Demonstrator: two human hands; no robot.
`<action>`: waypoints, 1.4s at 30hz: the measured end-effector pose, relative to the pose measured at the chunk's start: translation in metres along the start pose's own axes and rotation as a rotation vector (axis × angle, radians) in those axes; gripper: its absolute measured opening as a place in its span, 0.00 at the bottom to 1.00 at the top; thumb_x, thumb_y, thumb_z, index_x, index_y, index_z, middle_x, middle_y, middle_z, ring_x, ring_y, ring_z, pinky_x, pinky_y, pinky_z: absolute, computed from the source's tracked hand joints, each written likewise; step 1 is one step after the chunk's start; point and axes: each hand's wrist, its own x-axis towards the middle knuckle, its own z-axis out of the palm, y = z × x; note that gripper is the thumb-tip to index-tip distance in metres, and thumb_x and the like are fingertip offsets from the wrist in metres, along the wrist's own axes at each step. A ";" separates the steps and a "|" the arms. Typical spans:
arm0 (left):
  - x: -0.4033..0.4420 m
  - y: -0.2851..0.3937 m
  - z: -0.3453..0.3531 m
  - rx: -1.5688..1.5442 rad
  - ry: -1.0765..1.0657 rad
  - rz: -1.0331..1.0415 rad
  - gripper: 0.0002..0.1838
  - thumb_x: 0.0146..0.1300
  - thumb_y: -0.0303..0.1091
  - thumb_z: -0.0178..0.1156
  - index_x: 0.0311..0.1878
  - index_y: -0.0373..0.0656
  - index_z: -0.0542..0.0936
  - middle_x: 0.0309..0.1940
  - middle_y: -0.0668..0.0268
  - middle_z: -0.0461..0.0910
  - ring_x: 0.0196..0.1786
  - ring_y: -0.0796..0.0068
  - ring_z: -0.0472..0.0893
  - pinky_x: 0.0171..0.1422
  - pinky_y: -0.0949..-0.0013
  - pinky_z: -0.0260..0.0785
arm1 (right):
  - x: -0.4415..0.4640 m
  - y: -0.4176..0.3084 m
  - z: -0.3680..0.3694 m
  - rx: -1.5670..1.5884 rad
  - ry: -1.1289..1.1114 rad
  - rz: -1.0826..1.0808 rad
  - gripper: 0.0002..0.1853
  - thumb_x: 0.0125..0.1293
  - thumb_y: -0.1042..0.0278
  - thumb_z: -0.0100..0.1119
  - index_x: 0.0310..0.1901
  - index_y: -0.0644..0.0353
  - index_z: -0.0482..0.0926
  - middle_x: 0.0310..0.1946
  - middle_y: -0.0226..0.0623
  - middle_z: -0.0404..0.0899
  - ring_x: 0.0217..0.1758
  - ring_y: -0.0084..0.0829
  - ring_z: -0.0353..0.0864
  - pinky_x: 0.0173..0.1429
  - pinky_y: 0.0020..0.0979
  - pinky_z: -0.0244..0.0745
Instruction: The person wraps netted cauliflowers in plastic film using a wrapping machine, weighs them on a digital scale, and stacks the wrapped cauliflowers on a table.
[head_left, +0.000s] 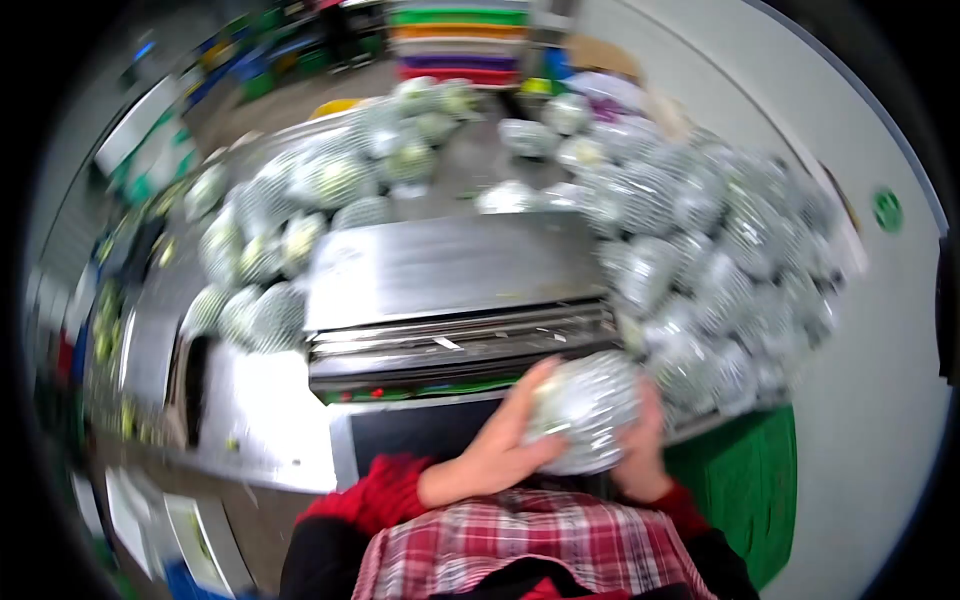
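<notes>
Close to my body, a round, pale green vegetable or fruit (585, 412) in a white foam net and shiny clear film sits between my hands. My left hand (508, 432) grips its left side, fingers curved around it. On its right side my right hand (643, 440) is pressed against it, partly hidden behind it. Just beyond stands a steel wrapping machine (455, 265) with a flat top and a slotted front. Blur hides the exact kind of produce.
Netted pale green produce (335, 180) lies piled on the steel table to the left. A large heap of film-wrapped pieces (725, 265) fills the right side beside the wall. Below it is a green crate (740, 485). Coloured stacked trays (458, 45) stand at the back.
</notes>
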 end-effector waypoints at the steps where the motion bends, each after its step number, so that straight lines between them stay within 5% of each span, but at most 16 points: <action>1: 0.019 0.005 0.003 0.122 0.040 0.096 0.44 0.61 0.34 0.65 0.75 0.36 0.51 0.73 0.51 0.56 0.74 0.58 0.59 0.77 0.62 0.49 | 0.042 -0.002 -0.023 0.005 0.038 -0.105 0.41 0.60 0.45 0.62 0.66 0.67 0.63 0.60 0.45 0.68 0.62 0.40 0.70 0.66 0.42 0.66; 3: 0.039 0.019 -0.023 0.345 0.122 0.219 0.43 0.59 0.36 0.68 0.73 0.37 0.56 0.71 0.52 0.61 0.72 0.59 0.63 0.75 0.62 0.54 | 0.127 -0.005 -0.070 0.003 0.114 -0.317 0.35 0.66 0.45 0.56 0.65 0.66 0.64 0.60 0.43 0.70 0.57 0.38 0.75 0.60 0.41 0.74; 5: 0.044 0.018 -0.072 0.536 0.312 0.196 0.38 0.58 0.38 0.69 0.69 0.38 0.65 0.65 0.53 0.69 0.67 0.59 0.70 0.70 0.61 0.61 | 0.191 -0.030 -0.103 -0.062 0.284 -0.217 0.31 0.66 0.52 0.57 0.64 0.66 0.68 0.63 0.44 0.68 0.64 0.37 0.69 0.67 0.38 0.64; 7: 0.051 -0.010 -0.156 0.633 0.709 0.103 0.32 0.58 0.44 0.68 0.61 0.36 0.72 0.57 0.50 0.75 0.60 0.51 0.75 0.66 0.58 0.66 | 0.246 -0.016 -0.135 -0.783 0.321 -0.267 0.28 0.68 0.59 0.56 0.64 0.70 0.67 0.65 0.45 0.68 0.65 0.42 0.69 0.68 0.40 0.62; 8: 0.052 -0.022 -0.207 0.746 0.894 0.016 0.31 0.59 0.44 0.67 0.59 0.34 0.72 0.56 0.48 0.76 0.59 0.51 0.76 0.65 0.58 0.66 | 0.262 0.003 -0.139 -0.767 0.304 -0.270 0.28 0.68 0.59 0.56 0.64 0.70 0.67 0.65 0.45 0.68 0.65 0.42 0.69 0.68 0.40 0.62; 10: 0.052 -0.047 -0.310 0.831 1.179 -0.177 0.32 0.57 0.47 0.66 0.55 0.29 0.74 0.51 0.43 0.77 0.57 0.48 0.77 0.61 0.57 0.69 | 0.270 0.046 -0.140 -1.808 0.379 -0.274 0.26 0.69 0.60 0.54 0.62 0.71 0.68 0.65 0.48 0.67 0.66 0.48 0.67 0.69 0.43 0.60; 14: 0.045 -0.122 -0.457 1.023 1.269 -0.729 0.41 0.53 0.61 0.64 0.48 0.23 0.77 0.45 0.36 0.79 0.50 0.40 0.80 0.55 0.55 0.72 | 0.257 0.033 -0.160 -1.652 0.244 -0.420 0.24 0.70 0.62 0.53 0.62 0.71 0.68 0.66 0.49 0.65 0.68 0.51 0.64 0.70 0.45 0.59; 18: 0.039 -0.190 -0.526 0.507 1.409 -0.732 0.45 0.43 0.60 0.73 0.49 0.22 0.78 0.49 0.37 0.79 0.52 0.47 0.81 0.57 0.59 0.72 | 0.226 0.013 -0.134 -1.243 0.280 -0.328 0.22 0.69 0.69 0.54 0.61 0.69 0.69 0.68 0.48 0.62 0.70 0.48 0.63 0.70 0.43 0.60; 20: 0.057 -0.189 -0.500 0.590 1.647 -0.887 0.50 0.39 0.56 0.76 0.56 0.21 0.73 0.51 0.39 0.79 0.53 0.50 0.81 0.58 0.60 0.71 | 0.222 0.005 -0.121 -1.182 0.234 -0.295 0.22 0.68 0.71 0.54 0.61 0.69 0.69 0.68 0.49 0.61 0.71 0.47 0.62 0.70 0.42 0.61; 22: 0.049 -0.186 -0.495 0.072 1.577 -0.734 0.42 0.41 0.47 0.78 0.52 0.23 0.76 0.44 0.47 0.80 0.41 0.53 0.82 0.43 0.55 0.73 | 0.216 -0.004 -0.099 -1.169 0.222 -0.396 0.21 0.66 0.75 0.55 0.60 0.69 0.69 0.68 0.50 0.62 0.70 0.48 0.63 0.68 0.43 0.63; 23: 0.047 -0.196 -0.503 0.175 1.551 -0.730 0.40 0.40 0.46 0.79 0.50 0.22 0.76 0.44 0.46 0.80 0.40 0.53 0.81 0.38 0.54 0.72 | 0.216 -0.010 -0.089 -1.184 0.195 -0.450 0.21 0.64 0.77 0.56 0.59 0.69 0.70 0.67 0.52 0.63 0.69 0.51 0.64 0.68 0.43 0.63; 27: 0.056 -0.186 -0.491 0.314 1.462 -0.662 0.37 0.40 0.39 0.76 0.48 0.18 0.75 0.46 0.45 0.79 0.46 0.56 0.81 0.45 0.54 0.73 | 0.217 -0.024 -0.048 -1.180 0.111 -0.547 0.20 0.58 0.80 0.59 0.54 0.70 0.72 0.64 0.54 0.67 0.66 0.54 0.67 0.68 0.44 0.63; 31: 0.038 -0.205 -0.504 0.025 1.499 -0.298 0.28 0.36 0.33 0.74 0.37 0.19 0.75 0.36 0.49 0.81 0.33 0.62 0.80 0.41 0.62 0.73 | 0.215 -0.027 -0.014 -1.049 -0.008 -0.554 0.21 0.54 0.80 0.61 0.51 0.70 0.74 0.59 0.55 0.71 0.61 0.54 0.72 0.64 0.41 0.67; 34: 0.031 -0.138 -0.497 0.088 1.377 -0.141 0.34 0.36 0.30 0.72 0.49 0.22 0.73 0.43 0.49 0.79 0.44 0.68 0.80 0.47 0.65 0.72 | 0.208 -0.032 0.002 -0.965 -0.100 -0.492 0.21 0.52 0.79 0.63 0.51 0.69 0.75 0.57 0.55 0.72 0.59 0.53 0.74 0.63 0.41 0.69; 38: 0.073 0.027 -0.402 0.586 0.593 -0.051 0.39 0.36 0.28 0.69 0.59 0.36 0.71 0.46 0.58 0.78 0.47 0.68 0.79 0.53 0.66 0.72 | 0.231 -0.026 0.050 -0.719 -0.273 -0.561 0.29 0.52 0.74 0.65 0.59 0.65 0.74 0.59 0.53 0.73 0.64 0.52 0.71 0.67 0.42 0.66; 42: 0.142 0.073 -0.273 0.874 -0.188 -0.187 0.40 0.35 0.24 0.67 0.60 0.39 0.70 0.55 0.54 0.76 0.58 0.60 0.76 0.64 0.62 0.68 | 0.251 -0.026 0.140 -0.334 -0.470 -0.448 0.35 0.64 0.60 0.59 0.70 0.63 0.59 0.67 0.55 0.61 0.73 0.50 0.57 0.74 0.40 0.55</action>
